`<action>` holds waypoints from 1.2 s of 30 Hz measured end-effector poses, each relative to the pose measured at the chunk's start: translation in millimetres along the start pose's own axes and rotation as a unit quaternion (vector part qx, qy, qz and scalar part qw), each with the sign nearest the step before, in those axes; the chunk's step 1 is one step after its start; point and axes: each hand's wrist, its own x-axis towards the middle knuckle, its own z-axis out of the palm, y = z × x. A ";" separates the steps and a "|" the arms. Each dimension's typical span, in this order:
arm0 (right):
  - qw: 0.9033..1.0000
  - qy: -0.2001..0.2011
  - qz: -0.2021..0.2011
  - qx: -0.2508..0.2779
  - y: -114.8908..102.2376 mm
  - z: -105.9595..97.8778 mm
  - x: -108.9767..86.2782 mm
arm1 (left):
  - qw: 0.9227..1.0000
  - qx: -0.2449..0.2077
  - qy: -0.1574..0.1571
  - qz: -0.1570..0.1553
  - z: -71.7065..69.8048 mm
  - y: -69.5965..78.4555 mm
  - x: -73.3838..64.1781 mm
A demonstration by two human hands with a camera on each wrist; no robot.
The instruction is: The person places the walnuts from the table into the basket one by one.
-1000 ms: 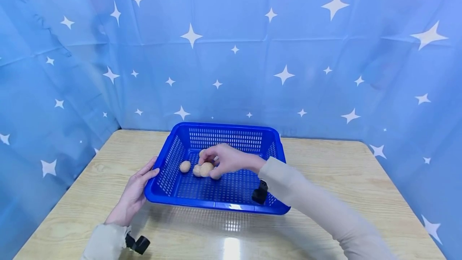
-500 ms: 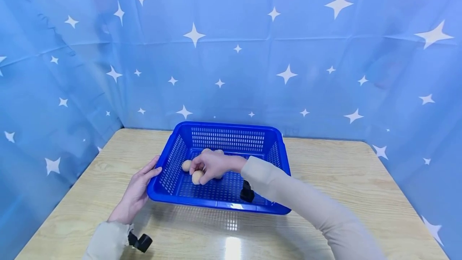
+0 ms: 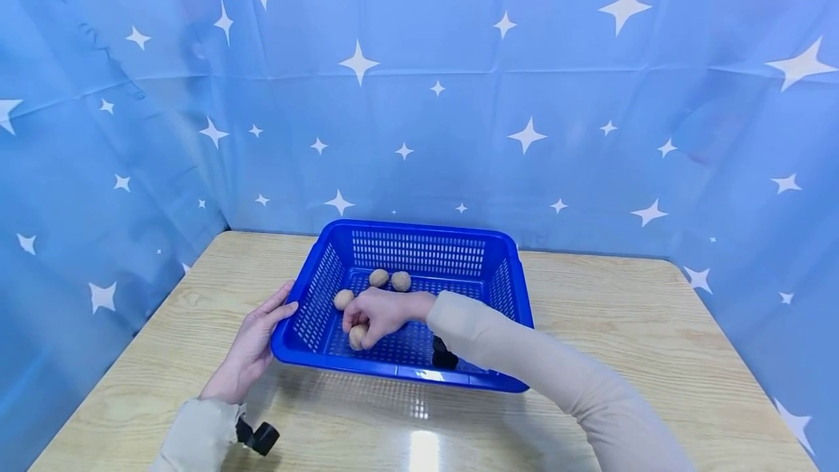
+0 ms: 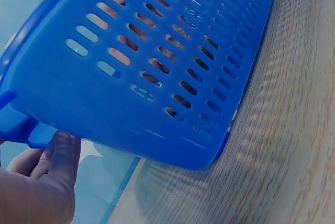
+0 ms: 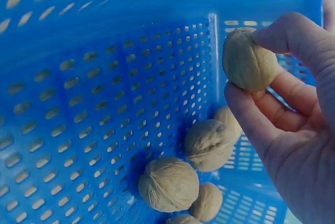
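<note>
A blue plastic basket (image 3: pixel 452 379) with slotted walls has several walnuts in it. My left hand (image 3: pixel 252 337) grips its left rim, the thumb on top; in the left wrist view the left hand (image 4: pixel 44 187) has its fingers under the rim's edge. Inside the basket, near its front left, my right hand (image 3: pixel 385 312) pinches a walnut (image 5: pixel 248 59) between thumb and fingertips, above the basket floor. Other walnuts (image 5: pixel 168 183) lie on the floor below; in the head view a walnut (image 3: pixel 401 281) shows behind the hand. The right forearm hides part of the basket's right side.
A light wood table (image 3: pixel 609 326) bears the basket. Behind and beside it hangs a blue curtain (image 3: pixel 459 130) with white stars. Each wrist wears a small black camera, like the left camera (image 3: pixel 264 439).
My right hand has moved left and toward the basket's front with the pinched walnut, uncovering walnuts behind it. The left hand keeps its grip on the rim. The head view has shifted slightly.
</note>
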 end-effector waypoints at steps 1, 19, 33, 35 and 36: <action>1.000 -0.003 0.000 -0.003 0.3 0.9 0.7 | 1.000 0.000 0.000 0.000 0.1 -0.1 -0.1; 0.995 -0.042 0.037 -0.084 2.3 15.7 2.9 | 1.000 -0.002 -0.002 -0.003 4.0 -1.9 -0.2; 0.995 -0.048 0.078 -0.028 2.9 16.4 -2.3 | 1.000 -0.010 -0.002 0.004 6.7 -2.0 1.1; 0.996 -0.039 0.081 -0.010 2.6 13.1 -4.8 | 1.000 -0.013 -0.003 0.004 7.6 -2.1 1.7; 0.996 -0.034 0.086 0.000 1.7 10.4 -6.1 | 1.000 -0.014 -0.002 0.004 7.6 -2.1 1.6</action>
